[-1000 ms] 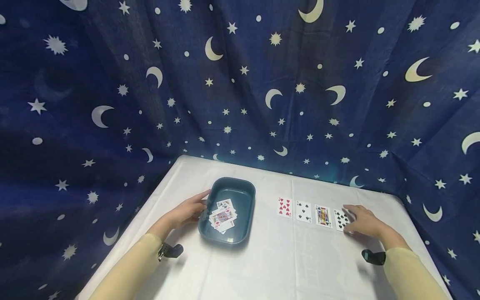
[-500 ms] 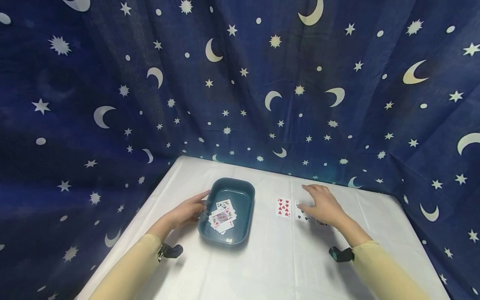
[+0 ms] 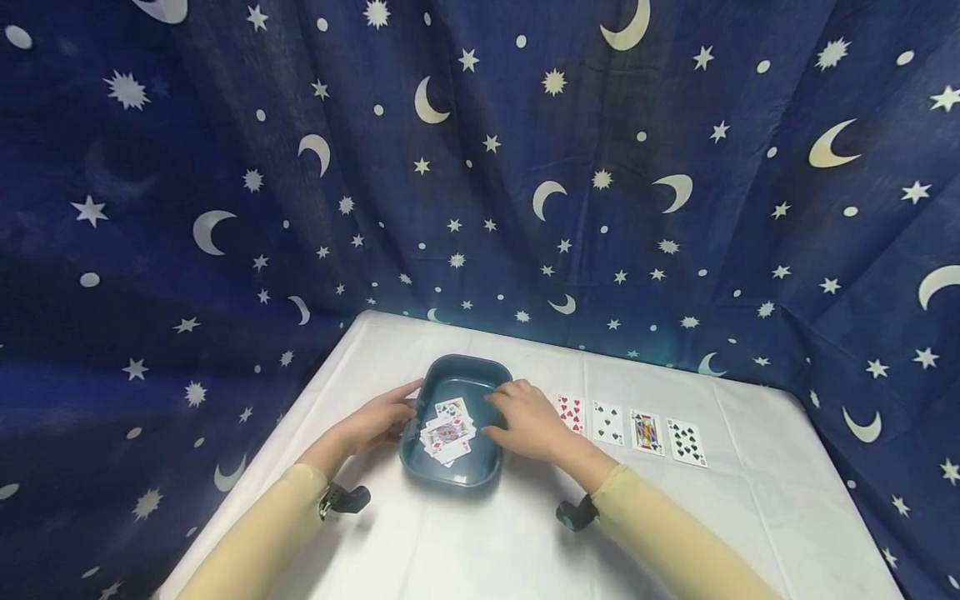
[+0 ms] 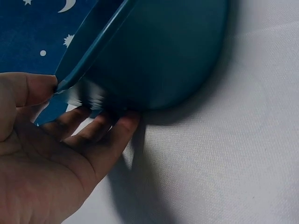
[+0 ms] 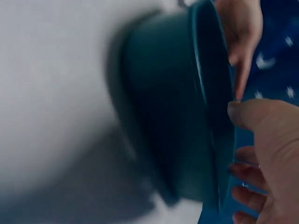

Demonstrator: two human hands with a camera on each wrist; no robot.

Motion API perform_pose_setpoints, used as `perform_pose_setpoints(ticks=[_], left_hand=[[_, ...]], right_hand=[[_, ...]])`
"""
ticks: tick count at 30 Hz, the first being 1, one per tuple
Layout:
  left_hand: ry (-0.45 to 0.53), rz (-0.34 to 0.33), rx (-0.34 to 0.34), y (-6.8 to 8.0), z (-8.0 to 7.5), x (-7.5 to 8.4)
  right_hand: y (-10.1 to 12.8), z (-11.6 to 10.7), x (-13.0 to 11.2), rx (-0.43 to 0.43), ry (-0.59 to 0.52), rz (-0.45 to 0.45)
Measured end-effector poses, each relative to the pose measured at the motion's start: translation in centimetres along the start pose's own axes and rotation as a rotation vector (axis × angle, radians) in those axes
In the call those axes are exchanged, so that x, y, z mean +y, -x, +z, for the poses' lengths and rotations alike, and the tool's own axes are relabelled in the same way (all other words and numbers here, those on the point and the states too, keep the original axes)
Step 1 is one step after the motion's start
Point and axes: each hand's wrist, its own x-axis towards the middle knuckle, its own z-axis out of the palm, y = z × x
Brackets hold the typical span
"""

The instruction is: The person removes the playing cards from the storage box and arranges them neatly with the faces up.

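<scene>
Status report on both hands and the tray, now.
Left hand grips the dark teal plastic tray by its rim. Right hand open over the tray's loose playing cards. Nothing in the way.

The tray (image 3: 480,379) was dark teal, plain inside and out. The loose cards (image 3: 447,437) in it were white with red and black marks. The four cards in a row (image 3: 628,427) on the right were white too — red hearts on the leftmost, black spades on two, a multicoloured court figure on the third. The tablecloth (image 3: 525,533) was plain white. The backdrop (image 3: 225,167) was deep blue — patterned with cream moons, stars and dots. Both sleeves (image 3: 255,542) were pale yellow.
</scene>
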Motion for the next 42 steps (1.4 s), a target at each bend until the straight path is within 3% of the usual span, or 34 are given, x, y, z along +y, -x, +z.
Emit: perform_pose_setpoints(ticks=[9,17,21,25,32,42], left_hand=[[0.012,0.013,-0.038,0.0,-0.4,-0.1],[-0.024,0.009,-0.003,0.2,-0.4,0.0],[-0.019,0.004,-0.005,0.0,-0.3,-0.1],[-0.013,0.005,-0.003,-0.1,-0.3,-0.2],[-0.017,0.014,-0.020,0.1,-0.4,-0.2],[-0.025,0.032,-0.031,0.1,-0.4,-0.2]], right_hand=[[-2.4,2.2,-4.5,-0.117,0.168,-0.069],[-2.0,3.0,-6.2,-0.322,0.217,-0.179],[-2.0,3.2,-6.0,-0.382,0.254,-0.204],[-2.2,3.2,-5.4,-0.386,0.286,-0.244],[-2.0,2.7,-5.3,-0.347,0.185,-0.225],[-2.2,2.8,-5.1,-0.427,0.250,-0.246]])
